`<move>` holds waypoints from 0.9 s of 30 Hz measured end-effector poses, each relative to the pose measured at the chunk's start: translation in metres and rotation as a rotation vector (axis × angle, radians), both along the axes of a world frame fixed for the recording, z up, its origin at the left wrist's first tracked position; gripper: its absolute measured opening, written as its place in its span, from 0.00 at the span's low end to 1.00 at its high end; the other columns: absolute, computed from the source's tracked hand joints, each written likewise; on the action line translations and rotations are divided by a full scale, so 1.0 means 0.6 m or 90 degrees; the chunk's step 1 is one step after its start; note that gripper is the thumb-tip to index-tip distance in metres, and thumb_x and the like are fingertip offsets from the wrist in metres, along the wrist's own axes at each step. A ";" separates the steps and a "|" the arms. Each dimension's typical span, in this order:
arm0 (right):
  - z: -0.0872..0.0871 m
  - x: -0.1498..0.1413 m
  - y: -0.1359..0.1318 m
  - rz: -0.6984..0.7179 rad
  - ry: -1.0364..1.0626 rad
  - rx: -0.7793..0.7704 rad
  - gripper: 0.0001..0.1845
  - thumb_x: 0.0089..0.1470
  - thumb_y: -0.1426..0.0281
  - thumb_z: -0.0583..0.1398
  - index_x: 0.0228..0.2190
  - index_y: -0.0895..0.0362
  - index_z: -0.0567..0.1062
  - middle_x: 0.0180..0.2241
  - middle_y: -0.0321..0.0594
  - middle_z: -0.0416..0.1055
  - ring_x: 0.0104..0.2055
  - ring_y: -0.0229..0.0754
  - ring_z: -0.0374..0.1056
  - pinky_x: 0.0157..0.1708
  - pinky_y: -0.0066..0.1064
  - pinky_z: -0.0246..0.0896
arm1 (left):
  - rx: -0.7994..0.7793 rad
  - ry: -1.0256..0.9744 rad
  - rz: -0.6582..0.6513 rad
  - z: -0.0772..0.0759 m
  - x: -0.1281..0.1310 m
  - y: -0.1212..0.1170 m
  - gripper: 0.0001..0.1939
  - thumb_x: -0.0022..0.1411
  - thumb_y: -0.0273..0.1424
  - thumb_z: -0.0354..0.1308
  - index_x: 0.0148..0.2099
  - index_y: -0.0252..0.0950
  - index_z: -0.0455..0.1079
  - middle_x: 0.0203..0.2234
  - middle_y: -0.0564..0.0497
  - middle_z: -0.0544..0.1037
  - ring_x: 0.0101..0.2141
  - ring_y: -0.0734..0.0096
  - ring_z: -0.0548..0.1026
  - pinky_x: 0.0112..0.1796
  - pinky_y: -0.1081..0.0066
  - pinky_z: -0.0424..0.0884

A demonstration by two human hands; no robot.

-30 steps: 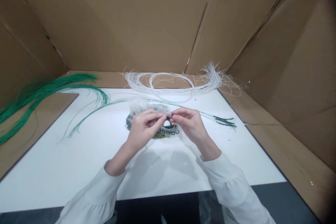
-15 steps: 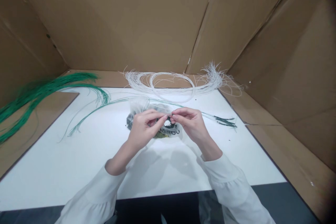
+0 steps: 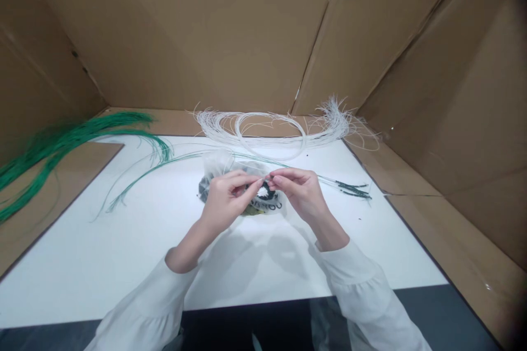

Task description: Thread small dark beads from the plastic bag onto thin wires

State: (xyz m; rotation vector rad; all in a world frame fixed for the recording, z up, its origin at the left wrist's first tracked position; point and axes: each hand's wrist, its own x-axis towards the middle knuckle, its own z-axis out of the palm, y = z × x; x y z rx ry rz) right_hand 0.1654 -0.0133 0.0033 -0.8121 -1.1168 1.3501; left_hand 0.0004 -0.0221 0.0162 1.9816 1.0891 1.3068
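My left hand point(image 3: 228, 196) is closed in a pinch, thumb against forefinger, on what looks like a thin pale strand point(image 3: 248, 167). Tip to tip with it, my right hand point(image 3: 302, 192) pinches too; what sits between its fingers is too small to make out. Both hands hover over a translucent plastic bag point(image 3: 217, 163) with dark lettering, partly hidden behind them. Small dark pieces point(image 3: 269, 193) lie around a white patch at the bag's opening.
Green strands point(image 3: 99, 130) lie at the left, and a coil of white strands point(image 3: 304, 140) at the back. Long green strands point(image 3: 142, 176) pass behind the bag to dark-covered ends point(image 3: 353, 189) at the right. Cardboard walls point(image 3: 197, 33) enclose the white table point(image 3: 135, 263).
The fingertips have shifted very slightly, and more of the dark pieces behind them shows. Both hands keep their pinch over the bag.
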 end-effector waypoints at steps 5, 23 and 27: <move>0.000 0.001 0.001 -0.010 0.000 0.002 0.06 0.38 0.73 0.67 0.25 0.56 0.78 0.23 0.35 0.76 0.23 0.34 0.71 0.26 0.24 0.68 | -0.029 0.013 0.002 -0.001 0.001 0.003 0.09 0.55 0.30 0.57 0.37 0.33 0.76 0.24 0.49 0.74 0.20 0.78 0.64 0.21 0.76 0.60; -0.002 0.004 0.002 -0.023 0.004 -0.012 0.10 0.35 0.74 0.68 0.26 0.56 0.76 0.25 0.36 0.77 0.27 0.36 0.72 0.24 0.23 0.67 | -0.036 -0.007 -0.023 -0.004 0.000 0.004 0.10 0.57 0.33 0.55 0.34 0.32 0.76 0.27 0.46 0.76 0.28 0.69 0.72 0.27 0.73 0.66; -0.002 0.004 0.003 -0.025 -0.005 -0.008 0.10 0.35 0.74 0.68 0.26 0.56 0.76 0.25 0.36 0.78 0.27 0.36 0.72 0.24 0.24 0.67 | -0.030 0.003 -0.023 -0.002 0.000 0.002 0.10 0.57 0.32 0.55 0.34 0.32 0.76 0.27 0.46 0.76 0.27 0.70 0.71 0.26 0.73 0.65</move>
